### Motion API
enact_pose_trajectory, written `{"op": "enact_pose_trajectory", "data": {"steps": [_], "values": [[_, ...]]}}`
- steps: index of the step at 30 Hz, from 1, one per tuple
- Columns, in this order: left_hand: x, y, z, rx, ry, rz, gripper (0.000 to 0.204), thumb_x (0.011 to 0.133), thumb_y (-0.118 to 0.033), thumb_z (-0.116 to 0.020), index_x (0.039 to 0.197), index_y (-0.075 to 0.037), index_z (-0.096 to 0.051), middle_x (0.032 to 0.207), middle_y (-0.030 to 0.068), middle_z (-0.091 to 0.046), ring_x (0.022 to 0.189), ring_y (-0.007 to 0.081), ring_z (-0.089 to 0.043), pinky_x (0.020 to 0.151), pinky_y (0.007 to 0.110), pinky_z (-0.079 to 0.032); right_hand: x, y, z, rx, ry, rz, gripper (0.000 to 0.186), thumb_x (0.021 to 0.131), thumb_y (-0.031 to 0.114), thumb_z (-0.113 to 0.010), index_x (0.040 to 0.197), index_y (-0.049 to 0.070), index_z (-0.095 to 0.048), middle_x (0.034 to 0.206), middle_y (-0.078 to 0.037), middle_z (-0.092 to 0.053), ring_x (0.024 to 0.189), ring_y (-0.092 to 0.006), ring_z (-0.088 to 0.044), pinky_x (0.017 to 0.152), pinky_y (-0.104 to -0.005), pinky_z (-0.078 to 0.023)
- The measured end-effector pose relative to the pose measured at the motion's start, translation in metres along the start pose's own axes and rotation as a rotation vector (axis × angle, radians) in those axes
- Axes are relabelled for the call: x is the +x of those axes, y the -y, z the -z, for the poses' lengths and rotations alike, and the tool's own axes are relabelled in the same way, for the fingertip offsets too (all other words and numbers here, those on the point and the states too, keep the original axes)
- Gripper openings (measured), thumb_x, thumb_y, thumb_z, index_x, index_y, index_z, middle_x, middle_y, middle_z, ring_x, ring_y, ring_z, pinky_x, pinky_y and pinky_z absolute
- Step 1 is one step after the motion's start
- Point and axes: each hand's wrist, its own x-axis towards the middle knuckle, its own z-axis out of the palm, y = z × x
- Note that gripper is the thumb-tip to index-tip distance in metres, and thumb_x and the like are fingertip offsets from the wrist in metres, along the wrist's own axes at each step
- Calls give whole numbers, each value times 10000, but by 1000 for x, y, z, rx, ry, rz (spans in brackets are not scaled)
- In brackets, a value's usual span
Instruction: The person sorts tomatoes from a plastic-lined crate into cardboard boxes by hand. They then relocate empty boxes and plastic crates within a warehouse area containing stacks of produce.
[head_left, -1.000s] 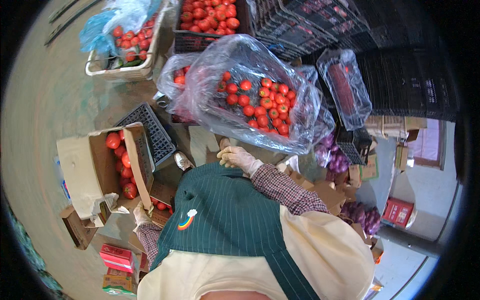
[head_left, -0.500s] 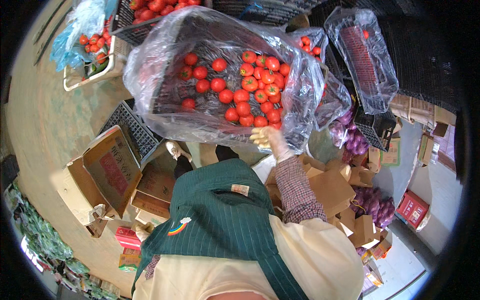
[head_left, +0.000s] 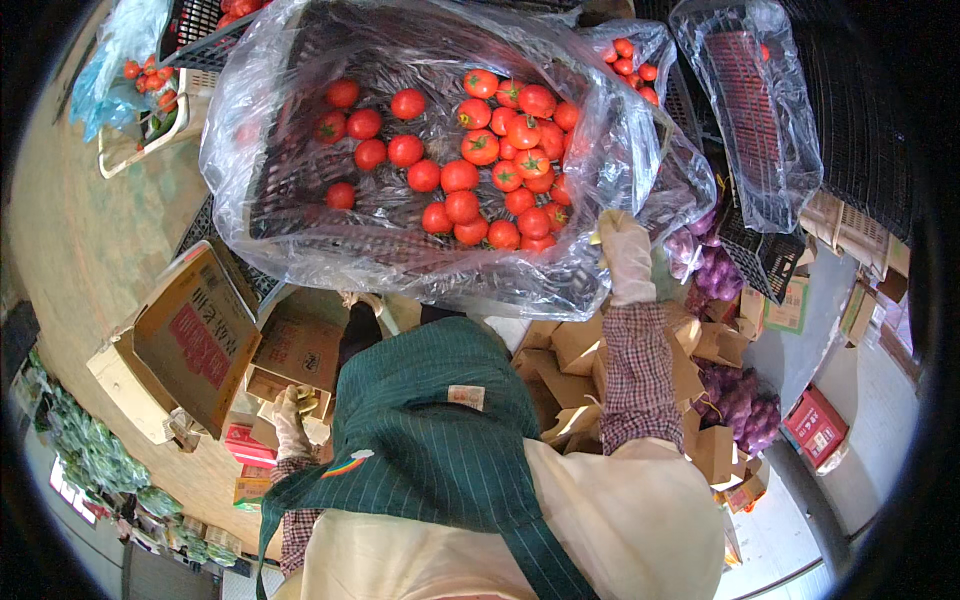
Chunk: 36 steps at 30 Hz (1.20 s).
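My right gloved hand (head_left: 625, 250) is at the lower right corner of a large crate lined with clear plastic (head_left: 285, 245), its fingers curled on the liner's edge. Red tomatoes (head_left: 480, 147) lie loose inside, denser on the right side. My left gloved hand (head_left: 295, 410) is low at the left, beside my green striped apron (head_left: 420, 400), fingers bent and apart, near cardboard cartons (head_left: 300, 345). A tilted cardboard box (head_left: 190, 330) is left of it.
A white basket (head_left: 140, 150) with blue bags and tomatoes is at upper left, black crates (head_left: 850, 120) at upper right. Purple netted produce (head_left: 740, 400), flattened cardboard (head_left: 560, 360) and a red carton (head_left: 815, 430) lie to the right. Wrapped leafy greens (head_left: 85, 450) are far left.
The lined crate now fills more of the upper view. My right hand moved up and right to its corner. My left hand rose beside the apron. The cardboard box's tomatoes no longer show.
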Motion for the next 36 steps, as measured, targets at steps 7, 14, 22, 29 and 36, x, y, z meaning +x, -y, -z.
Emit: {"op": "enact_pose_trajectory", "data": {"steps": [7, 14, 22, 29, 36], "values": [[-15, -12, -33, -80, 88, -10, 301, 945, -315, -555, 920, -29, -645, 795, 52, -654, 693, 122, -597, 659, 271, -470, 67, 36, -93, -201, 18, 139, 272, 822, 244, -586, 977, 26, -639, 876, -207, -658, 771, -382, -625, 712, -481, -503], [-39, 0, -35, -115, 23, 218, 286, 940, -293, -562, 959, -17, -635, 817, 60, -670, 691, 130, -621, 660, 261, -497, 89, 67, -187, -408, 189, 252, 330, 816, 323, -586, 1008, 58, -628, 1036, -185, -646, 975, -350, -620, 828, -454, -490], [-42, 36, -32, -201, 149, 297, 267, 946, -296, -561, 1035, -56, -635, 945, 32, -666, 757, 116, -618, 716, 254, -484, 79, 98, -243, -387, 230, -23, 947, 667, 268, -812, 1452, 166, -290, 1427, -283, -276, 1147, -400, -539, 935, -435, -487], [-39, 39, -32, -208, 186, 229, 258, 942, -288, -567, 1026, -51, -625, 928, 36, -655, 765, 111, -607, 715, 255, -467, 58, 66, -241, -123, 7, 156, 943, 625, 199, -827, 1415, 118, -319, 1357, -267, -373, 1201, -385, -484, 989, -407, -426], [-37, -10, -54, -323, 183, 198, 257, 941, -286, -573, 1043, -56, -626, 856, 1, -614, 704, 77, -521, 681, 220, -441, 46, 25, -165, 1226, 665, -283, 540, 925, 425, -412, 1145, -35, -590, 1101, -202, -648, 913, -282, -654, 655, -384, -544]]}}
